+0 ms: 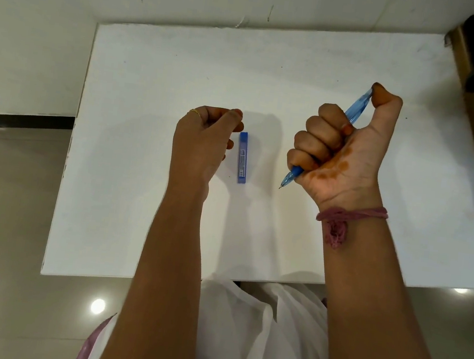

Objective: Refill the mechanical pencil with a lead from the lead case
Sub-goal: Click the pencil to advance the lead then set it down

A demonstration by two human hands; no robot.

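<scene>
So the lead case (242,157) is the little flat blue box lying on the white table (152,81), long side pointing away from the person, with a pale label strip down its face. Can't tell if it's open or closed from here, and no leads are visible inside or out, it's too small to read.

Everything else is easiest to place off that case. Just to its left is the left hand (202,140), hovering with thumb and fingertips pinched together; whether there's a lead between them I honestly can't tell, nothing shows. There's a thin gold ring (195,112) on one finger. To the right of the case, clearly apart from it, is the right hand (339,149) curled in a fist around the mechanical pencil (356,110), thumb pressing on the top end.

Room-wise, the case sits around the middle of the table with plenty of bare white surface all around it. The near table edge is well toward the person from the case, and the left edge is well off past the left hand.

The pencil itself is translucent blue, held tilted, with the metal tip (280,187) poking out below the fist, pointing down toward the table on the case's right. A pink thread band (353,214) wraps the right wrist.
</scene>
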